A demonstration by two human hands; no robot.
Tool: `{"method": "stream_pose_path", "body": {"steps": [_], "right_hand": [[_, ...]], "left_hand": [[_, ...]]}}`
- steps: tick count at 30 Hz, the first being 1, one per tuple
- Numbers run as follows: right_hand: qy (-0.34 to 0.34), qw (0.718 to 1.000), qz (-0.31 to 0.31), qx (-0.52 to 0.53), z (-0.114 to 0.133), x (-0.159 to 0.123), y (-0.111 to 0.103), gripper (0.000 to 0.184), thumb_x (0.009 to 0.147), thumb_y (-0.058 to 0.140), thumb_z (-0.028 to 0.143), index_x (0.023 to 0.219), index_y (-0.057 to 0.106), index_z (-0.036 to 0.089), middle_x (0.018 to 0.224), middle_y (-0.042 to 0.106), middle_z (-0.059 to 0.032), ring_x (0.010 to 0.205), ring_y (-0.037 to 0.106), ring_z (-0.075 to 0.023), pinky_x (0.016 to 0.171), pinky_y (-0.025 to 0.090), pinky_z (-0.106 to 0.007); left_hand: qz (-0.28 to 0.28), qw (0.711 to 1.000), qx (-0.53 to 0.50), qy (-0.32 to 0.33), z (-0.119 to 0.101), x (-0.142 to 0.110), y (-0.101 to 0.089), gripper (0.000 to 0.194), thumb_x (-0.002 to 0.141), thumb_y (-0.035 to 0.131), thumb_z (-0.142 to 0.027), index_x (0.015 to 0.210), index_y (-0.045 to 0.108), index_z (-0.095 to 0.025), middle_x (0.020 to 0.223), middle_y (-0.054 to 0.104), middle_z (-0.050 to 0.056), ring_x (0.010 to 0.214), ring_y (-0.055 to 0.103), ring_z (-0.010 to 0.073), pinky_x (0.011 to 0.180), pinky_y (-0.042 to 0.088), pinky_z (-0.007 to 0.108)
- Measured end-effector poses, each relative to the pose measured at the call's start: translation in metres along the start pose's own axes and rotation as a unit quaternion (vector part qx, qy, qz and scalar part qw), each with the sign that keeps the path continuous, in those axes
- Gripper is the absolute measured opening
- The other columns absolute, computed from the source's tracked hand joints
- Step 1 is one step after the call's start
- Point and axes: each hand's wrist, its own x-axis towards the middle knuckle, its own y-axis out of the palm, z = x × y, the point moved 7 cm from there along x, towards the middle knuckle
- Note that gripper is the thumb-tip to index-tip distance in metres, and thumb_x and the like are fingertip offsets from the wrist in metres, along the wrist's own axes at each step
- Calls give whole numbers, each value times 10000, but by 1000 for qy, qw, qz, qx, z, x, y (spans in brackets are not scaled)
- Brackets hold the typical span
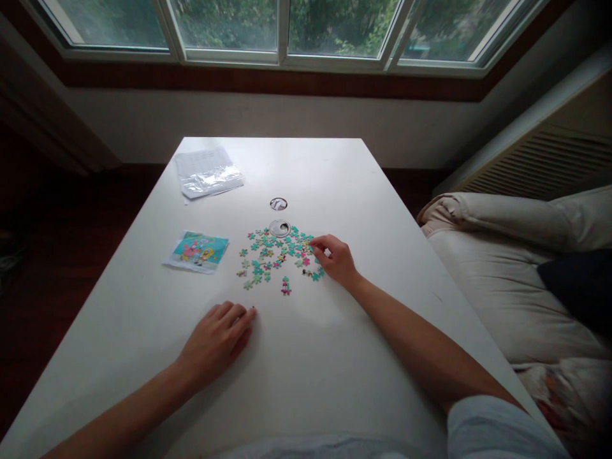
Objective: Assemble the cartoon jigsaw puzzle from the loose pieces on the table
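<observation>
Many small jigsaw puzzle pieces (266,262), mostly green and turquoise with some pink and yellow, lie loosely spread on the white table (335,395). My right hand (336,260) is at the right edge of the spread, thumb and index finger pinched at a puzzle piece there; the fingertips partly hide it. My left hand (218,335) rests on the table nearer to me, fingers loosely bent, with nothing visible in it. Between the hands a small joined cluster of pieces (285,286), pink and green, lies apart from the others.
A cartoon picture sheet (198,252) in a clear sleeve lies left of the pieces. Behind them are a round clear lid-like disc (280,228) and a small dark-rimmed oval (278,203). A clear plastic bag with paper (209,172) is at the far left. A sofa (502,274) stands on the right.
</observation>
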Motion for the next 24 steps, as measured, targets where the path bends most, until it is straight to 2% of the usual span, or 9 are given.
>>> {"method": "stream_pose_path", "body": {"steps": [2, 4, 9, 12, 16, 19, 24], "right_hand": [[-11, 1000, 1, -1, 3, 0, 1, 146, 927, 590, 220, 970, 729, 228, 862, 695, -22, 752, 617, -160, 677, 498, -282], [-23, 1000, 4, -3, 7, -1, 1, 144, 934, 588, 222, 975, 725, 229, 854, 692, -22, 751, 614, -164, 707, 506, -295], [-57, 997, 37, -32, 17, -4, 4, 145, 960, 574, 234, 973, 718, 238, 853, 705, -36, 797, 618, -193, 769, 512, -336], [-78, 995, 50, -41, 21, -4, 5, 142, 972, 568, 236, 974, 710, 243, 849, 713, -35, 806, 621, -197, 786, 506, -347], [-94, 992, 68, -38, 30, -5, 7, 149, 986, 552, 243, 975, 701, 252, 873, 729, -35, 804, 627, -195, 821, 501, -359], [-119, 988, 89, -30, 44, -6, 11, 150, 997, 546, 250, 974, 694, 252, 867, 733, -38, 826, 633, -200, 841, 494, -364], [-138, 973, 178, -55, 70, -18, 26, 135, 991, 558, 212, 953, 685, 241, 820, 704, -24, 804, 616, -186, 806, 474, -331]], "left_hand": [[25, 999, -24, 30, -22, 12, 7, 345, 1022, 484, -218, 1356, 567, -189, 1091, 679, 103, 976, 603, 241, 863, 514, 403], [47, 998, -26, 28, -36, 29, 13, 373, 1000, 522, -230, 1369, 551, -189, 1108, 663, 108, 1001, 596, 257, 872, 512, 415], [59, 998, -6, 12, -51, 60, 17, 485, 955, 588, -269, 1417, 498, -147, 1086, 656, 121, 965, 597, 280, 812, 509, 429], [48, 999, -16, 20, -55, 59, 15, 424, 984, 535, -254, 1402, 511, -187, 1078, 669, 109, 941, 610, 258, 806, 506, 414], [32, 997, -59, 27, -54, 50, 12, 270, 999, 495, -223, 1250, 596, -215, 1106, 679, 104, 958, 618, 243, 831, 523, 417], [22, 997, -70, 24, -51, 48, 11, 230, 995, 495, -210, 1186, 622, -233, 1127, 678, 103, 992, 622, 245, 850, 530, 420], [30, 996, -82, 23, -48, 51, 14, 275, 984, 522, -226, 1247, 605, -228, 1204, 664, 106, 1055, 607, 262, 896, 528, 432]]}}
